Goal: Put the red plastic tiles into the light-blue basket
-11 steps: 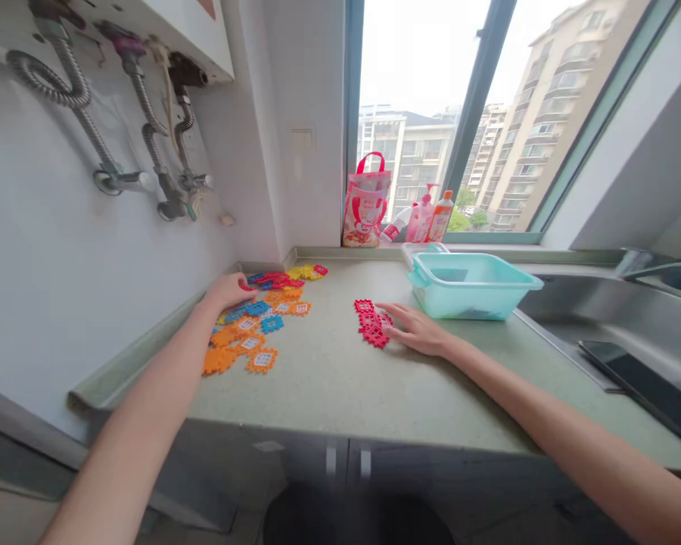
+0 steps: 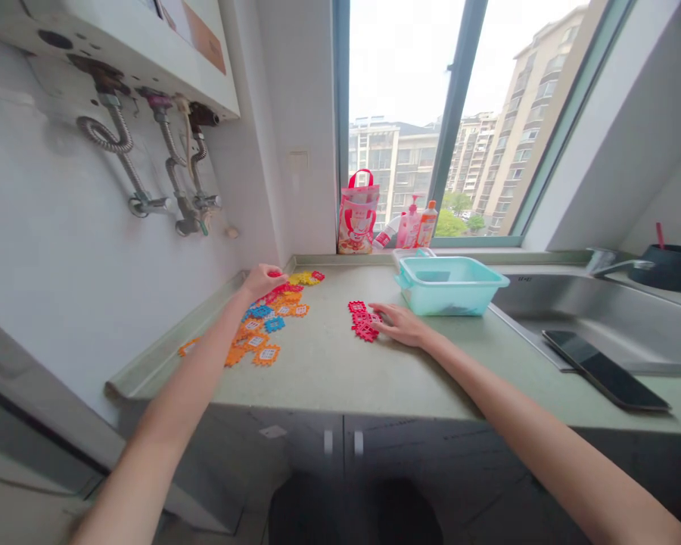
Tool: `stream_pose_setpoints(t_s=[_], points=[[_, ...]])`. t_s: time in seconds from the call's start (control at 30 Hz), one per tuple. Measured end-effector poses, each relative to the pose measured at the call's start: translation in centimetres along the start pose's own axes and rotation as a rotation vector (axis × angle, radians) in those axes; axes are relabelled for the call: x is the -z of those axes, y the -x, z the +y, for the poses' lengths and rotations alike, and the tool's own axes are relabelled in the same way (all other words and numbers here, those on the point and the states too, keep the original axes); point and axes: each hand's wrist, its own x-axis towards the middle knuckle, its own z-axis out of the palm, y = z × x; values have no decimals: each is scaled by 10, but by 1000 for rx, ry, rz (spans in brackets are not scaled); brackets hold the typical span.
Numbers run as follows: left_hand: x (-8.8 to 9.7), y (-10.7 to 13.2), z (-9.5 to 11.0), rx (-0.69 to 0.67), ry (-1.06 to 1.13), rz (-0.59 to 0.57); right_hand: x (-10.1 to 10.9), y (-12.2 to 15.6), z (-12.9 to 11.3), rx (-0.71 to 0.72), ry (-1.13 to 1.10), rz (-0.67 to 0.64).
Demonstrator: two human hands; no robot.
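Observation:
My left hand (image 2: 262, 281) is over the far part of a mixed pile, its fingers pinched on a red toothed plastic tile (image 2: 277, 274) that they partly cover. Orange toothed tiles (image 2: 267, 355), blue ones (image 2: 274, 325) and yellow ones (image 2: 302, 279) make up the pile, several with white printed labels. At mid-counter my right hand (image 2: 400, 324) rests with fingers apart, the fingertips touching the edge of a small group of red tiles (image 2: 365, 331). My left wrist and forearm hide part of the pile.
A turquoise plastic basin (image 2: 451, 299) stands beyond my right hand, next to the steel sink (image 2: 522, 310). A black phone (image 2: 604, 369) lies across the sink's front edge. A bag (image 2: 357, 219) and bottles (image 2: 417, 225) line the windowsill. Pipes (image 2: 175, 174) hang at the left wall.
My left hand has moved to the right and away from me across the pile, with a red tile at its fingertips. My right hand stays by the red tiles. The view has shifted.

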Motion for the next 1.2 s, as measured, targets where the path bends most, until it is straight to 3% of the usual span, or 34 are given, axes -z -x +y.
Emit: stream_pose_setpoints(t_s=[0.17, 0.27, 0.33, 0.4, 0.47, 0.63, 0.73, 0.83, 0.93, 1.07, 1.2], points=[[-101, -8, 92, -147, -113, -337, 3, 1, -4, -50, 5, 7], [-150, -12, 119, -157, -153, -393, 4, 3, -5, -92, -6, 25], [-163, -15, 122, -161, -160, -377, 5, 4, -5, -95, -19, 31], [-156, -20, 111, -160, -175, -342, 5, 4, -3, -92, -40, 27], [-132, -25, 87, -137, -223, -294, 4, 3, -1, -92, -63, 25], [-43, -26, -8, 20, -414, -133, 5, -1, 4, -102, -106, 34], [-11, -18, -63, 50, -470, -145, 7, 0, 5, -103, -122, 20], [-4, -15, -101, 44, -504, -154, 10, -1, 5, -67, -113, 39], [-6, -17, -122, 36, -536, -140, 10, -18, -3, -26, -68, 84], [-5, -18, -132, 26, -596, -71, -9, -83, -30, 88, 79, 33], [1, -13, -127, 70, -618, 20, -53, -166, -62, 161, 166, -53]])
